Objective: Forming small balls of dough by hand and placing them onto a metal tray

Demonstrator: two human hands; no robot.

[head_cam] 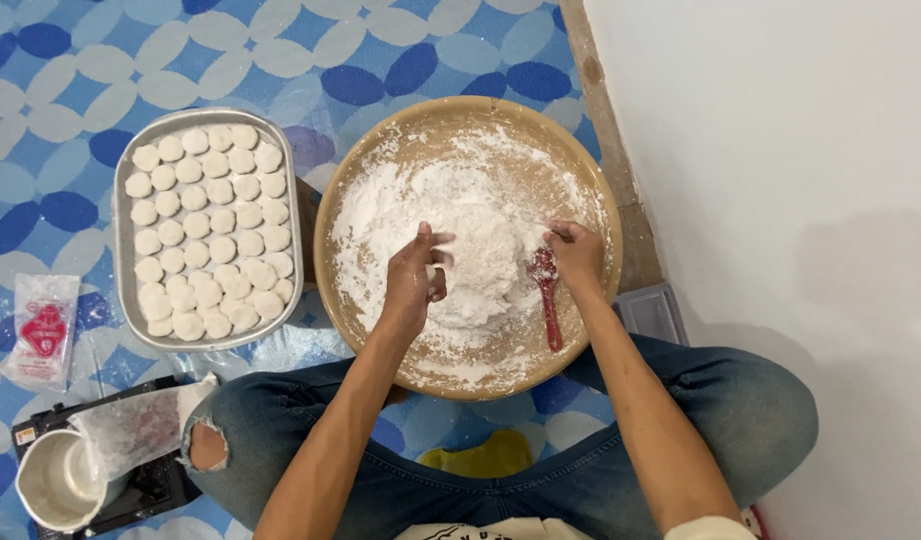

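A round tan tray (380, 160) lies on the floor in front of my crossed legs, dusted with white flour and holding a white mound of dough (485, 250) in its middle. My left hand (415, 275) presses against the mound's left side, fingers floury and bent. On the mound's right side, my right hand (577, 255) touches the dough next to the top of a red spoon (548, 300) that lies in the flour. Whether the fingers grip the spoon is unclear.
A rectangular metal tray (125, 300) on the left holds several rows of round white dough discs (208, 228). A small red and clear packet (42, 335), a white pot (50, 485) on a dark stove and a plastic bag (135, 430) lie at lower left. A white wall (780, 150) rises on the right.
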